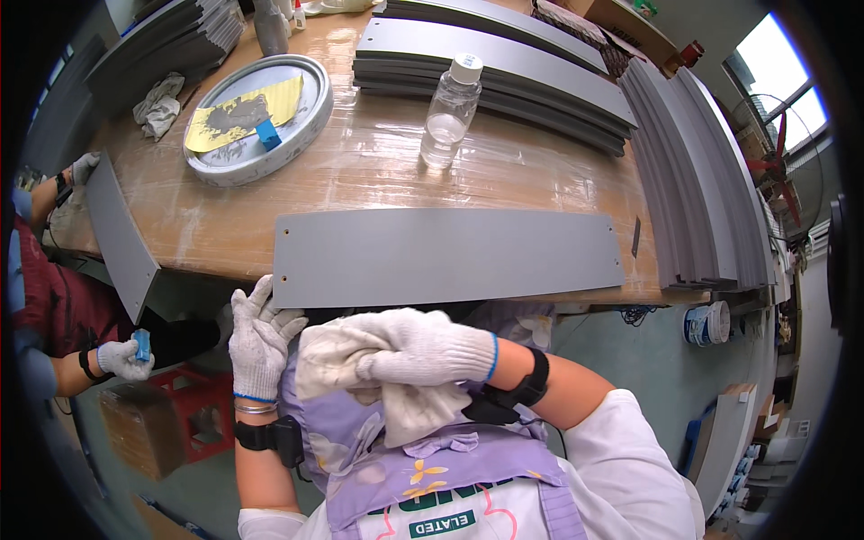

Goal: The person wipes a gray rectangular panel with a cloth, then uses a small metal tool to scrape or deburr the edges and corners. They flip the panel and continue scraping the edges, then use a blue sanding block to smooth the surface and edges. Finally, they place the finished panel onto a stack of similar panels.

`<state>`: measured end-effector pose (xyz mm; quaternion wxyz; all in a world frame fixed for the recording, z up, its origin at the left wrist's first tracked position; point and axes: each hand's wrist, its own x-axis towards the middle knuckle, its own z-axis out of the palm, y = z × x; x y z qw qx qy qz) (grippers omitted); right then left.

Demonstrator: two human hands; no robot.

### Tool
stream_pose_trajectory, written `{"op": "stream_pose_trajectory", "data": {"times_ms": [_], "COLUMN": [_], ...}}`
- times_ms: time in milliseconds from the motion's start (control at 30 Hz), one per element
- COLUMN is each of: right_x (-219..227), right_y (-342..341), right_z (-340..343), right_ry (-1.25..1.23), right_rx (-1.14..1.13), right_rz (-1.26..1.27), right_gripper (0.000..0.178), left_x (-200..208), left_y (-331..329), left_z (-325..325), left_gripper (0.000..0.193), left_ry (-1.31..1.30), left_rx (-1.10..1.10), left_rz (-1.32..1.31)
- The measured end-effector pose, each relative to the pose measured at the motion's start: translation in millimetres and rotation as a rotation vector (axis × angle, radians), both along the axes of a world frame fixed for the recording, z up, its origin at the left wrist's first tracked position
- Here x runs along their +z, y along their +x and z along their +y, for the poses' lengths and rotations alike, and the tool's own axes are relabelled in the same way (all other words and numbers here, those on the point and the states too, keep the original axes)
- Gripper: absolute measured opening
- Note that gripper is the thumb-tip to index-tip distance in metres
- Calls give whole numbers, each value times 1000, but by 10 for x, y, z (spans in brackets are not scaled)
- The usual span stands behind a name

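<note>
A long grey panel (450, 256) with small holes at both ends lies along the near edge of the table in front of me. My left hand (258, 337), in a white knit glove, is at the panel's near left corner; its fingers are stretched and apart, and the fingertips are at the edge. Just below the panel's near edge, my gloved right hand (432, 349) is closed round a bunched white cloth (337, 355), which hangs down in front of my purple apron.
A clear bottle (447, 117) stands beyond the panel. To its left, a round lid (261, 166) bears a yellow sheet (281, 103) smeared with grey paste. Panel stacks (504, 76) line the back and right. At left, a co-worker holds a panel (117, 225) and a blue block (142, 345).
</note>
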<state>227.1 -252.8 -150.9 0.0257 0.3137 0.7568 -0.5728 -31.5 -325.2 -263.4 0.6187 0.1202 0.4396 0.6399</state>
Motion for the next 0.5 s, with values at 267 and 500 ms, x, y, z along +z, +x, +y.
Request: {"op": "stream_pose_trajectory", "data": {"times_ms": [267,500], "right_x": [-579,-747], "right_y": [1444,-842], "right_z": [579,414], "right_ry": [951,1121], "right_rx": [-695,-270], "right_rz": [-835,-59], "right_gripper": [81,78], "left_x": [-107,-74], "left_y": [-22,-43], "left_z": [41,-12], "left_gripper": [71,70], "left_ry": [120,79], "left_rx": [-45,-35], "left_rz": [-52,31]}}
